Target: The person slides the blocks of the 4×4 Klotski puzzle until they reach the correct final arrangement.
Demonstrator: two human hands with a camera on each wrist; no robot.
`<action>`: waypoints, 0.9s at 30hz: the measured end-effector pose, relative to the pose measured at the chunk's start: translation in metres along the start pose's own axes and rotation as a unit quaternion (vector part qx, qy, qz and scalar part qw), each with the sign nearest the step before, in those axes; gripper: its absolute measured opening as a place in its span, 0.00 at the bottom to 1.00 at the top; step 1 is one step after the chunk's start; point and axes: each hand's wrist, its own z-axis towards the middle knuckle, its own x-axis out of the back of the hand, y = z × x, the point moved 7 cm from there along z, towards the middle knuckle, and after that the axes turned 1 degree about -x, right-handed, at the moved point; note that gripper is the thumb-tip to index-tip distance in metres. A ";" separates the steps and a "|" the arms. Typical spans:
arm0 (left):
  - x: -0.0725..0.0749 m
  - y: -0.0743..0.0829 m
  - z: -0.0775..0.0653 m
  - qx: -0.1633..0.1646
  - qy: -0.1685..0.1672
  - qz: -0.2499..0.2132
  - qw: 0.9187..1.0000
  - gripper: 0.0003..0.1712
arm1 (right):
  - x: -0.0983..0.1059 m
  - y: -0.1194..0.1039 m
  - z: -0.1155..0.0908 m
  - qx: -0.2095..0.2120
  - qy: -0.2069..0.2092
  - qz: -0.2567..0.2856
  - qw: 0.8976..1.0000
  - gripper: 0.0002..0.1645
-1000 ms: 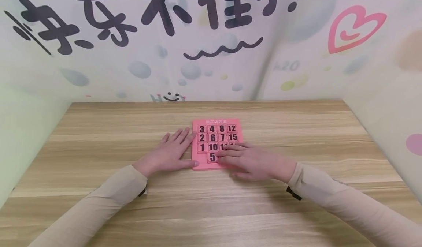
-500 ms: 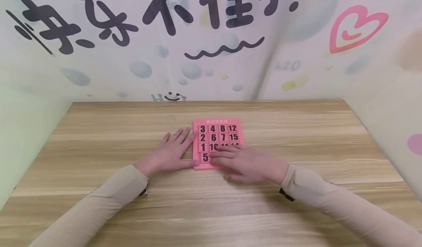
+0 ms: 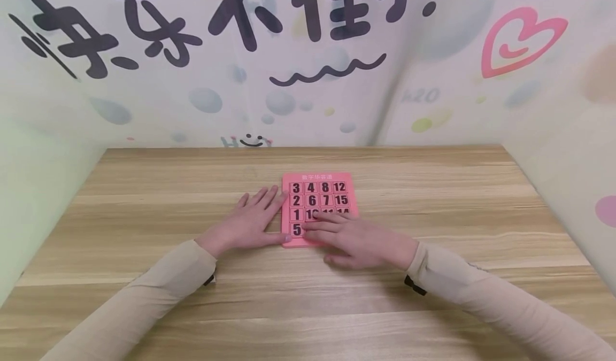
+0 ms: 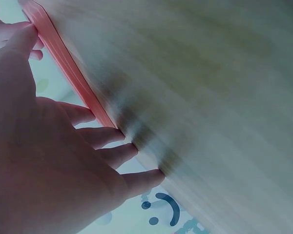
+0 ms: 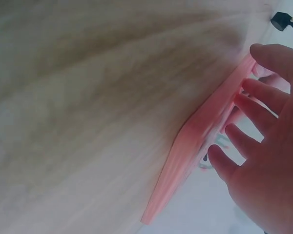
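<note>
A pink number sliding puzzle [image 3: 316, 177] lies flat on the wooden table, its square tiles printed with black numbers. My left hand [image 3: 245, 223] is spread beside it, thumb and index finger touching its left edge; the left wrist view shows the thumb against the pink side wall [image 4: 63, 58]. My right hand [image 3: 361, 240] reaches over the lower right part of the puzzle, straight fingertips right beside the 5 tile [image 3: 297, 229] in the bottom row. Its fingers [image 5: 254, 112] hide the rest of that row and part of the row above. The 5 tile sits at the bottom left corner.
The wooden table [image 3: 308, 307] extends around the puzzle on every side. A white wall [image 3: 159, 109] with dark Chinese characters and a pink heart [image 3: 522, 43] rises behind it. Side walls border the table left and right.
The 5 tile has slid left into the bottom left corner, with my right hand moving left along with it. My left hand has stayed at the puzzle's left edge.
</note>
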 end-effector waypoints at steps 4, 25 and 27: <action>-0.001 0.000 0.000 -0.002 -0.002 -0.001 1.000 0.55 | 0.001 0.001 -0.001 0.000 -0.001 0.005 1.000 0.33; 0.002 0.000 -0.006 -0.016 0.003 -0.018 1.000 0.55 | 0.018 0.023 -0.012 -0.033 0.096 0.073 0.992 0.26; 0.002 -0.001 -0.006 -0.019 0.002 -0.021 1.000 0.54 | 0.017 0.025 -0.015 -0.039 0.094 0.076 0.992 0.25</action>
